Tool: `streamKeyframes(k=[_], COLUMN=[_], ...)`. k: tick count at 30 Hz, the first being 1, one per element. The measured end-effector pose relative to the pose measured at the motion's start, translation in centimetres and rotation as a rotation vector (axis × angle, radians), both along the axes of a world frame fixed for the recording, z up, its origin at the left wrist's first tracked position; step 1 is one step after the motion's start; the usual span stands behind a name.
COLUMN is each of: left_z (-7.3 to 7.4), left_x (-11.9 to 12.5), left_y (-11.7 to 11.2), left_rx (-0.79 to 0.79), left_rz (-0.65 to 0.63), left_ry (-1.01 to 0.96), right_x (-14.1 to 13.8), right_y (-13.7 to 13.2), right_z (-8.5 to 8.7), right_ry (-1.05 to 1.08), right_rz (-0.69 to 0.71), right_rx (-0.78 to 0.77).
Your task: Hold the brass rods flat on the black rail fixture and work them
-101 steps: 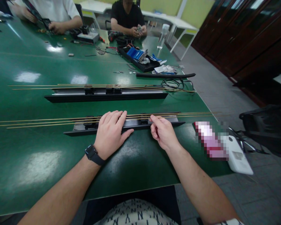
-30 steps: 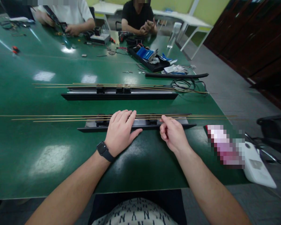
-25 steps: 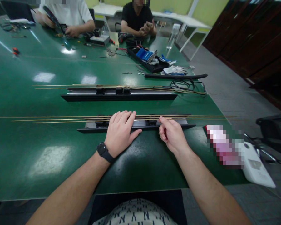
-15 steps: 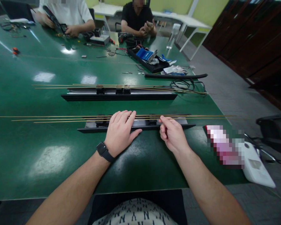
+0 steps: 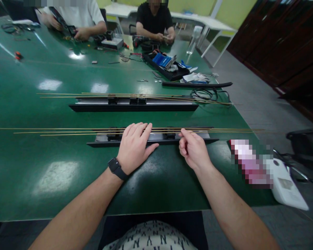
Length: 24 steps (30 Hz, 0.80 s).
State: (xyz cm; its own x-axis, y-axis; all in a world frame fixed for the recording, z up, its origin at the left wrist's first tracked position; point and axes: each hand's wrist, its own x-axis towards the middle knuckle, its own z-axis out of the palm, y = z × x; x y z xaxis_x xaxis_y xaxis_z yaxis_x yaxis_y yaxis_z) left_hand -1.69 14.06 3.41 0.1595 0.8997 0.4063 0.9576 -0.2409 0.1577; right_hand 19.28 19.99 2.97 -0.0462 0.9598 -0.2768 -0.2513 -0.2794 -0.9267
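Observation:
My left hand (image 5: 135, 146), wearing a black watch, lies flat with fingers stretched over a long black-and-silver rail (image 5: 159, 138) and the thin brass-coloured rods (image 5: 67, 132) that run along its top. Farther right, my right hand (image 5: 194, 147) is closed, thumb and forefinger pinched on one of these rods. The rods stick out past both ends of the rail. Dark blocks (image 5: 170, 132) sit in the rail's channel under the rods. My left palm and fingers hide part of the rail.
Behind lies a second black rail (image 5: 133, 108) with similar rods. Beyond it are a black strip (image 5: 197, 84), coiled cable (image 5: 205, 93) and a black tray (image 5: 169, 71) with blue parts. A white device (image 5: 287, 184) is at right. Two people sit across the green table (image 5: 54, 194).
My right hand has shifted slightly to the right, and the nearest rod has slid a little the same way. My left hand stays in place. The person in black has lowered their hands.

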Motion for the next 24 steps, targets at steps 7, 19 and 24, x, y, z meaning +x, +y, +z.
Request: streamKeyframes(k=[7,19,24], left_z=[-0.13,-0.12,-0.11], left_x=[-0.05,-0.04,-0.09], left_y=[-0.02,-0.01,-0.03], left_rx=[0.006,-0.004,-0.002], left_rz=[0.002,-0.001,-0.005], left_ry=[-0.006,0.001,-0.009], right_x=[0.16,-0.02,0.04], right_y=[0.06,-0.02,0.0], right_z=[-0.2,0.02,-0.22], right_ry=[-0.017,0.02,0.019], right_rz=[0.074,0.015,-0.007], right_rx=[0.011,-0.005,0.003])
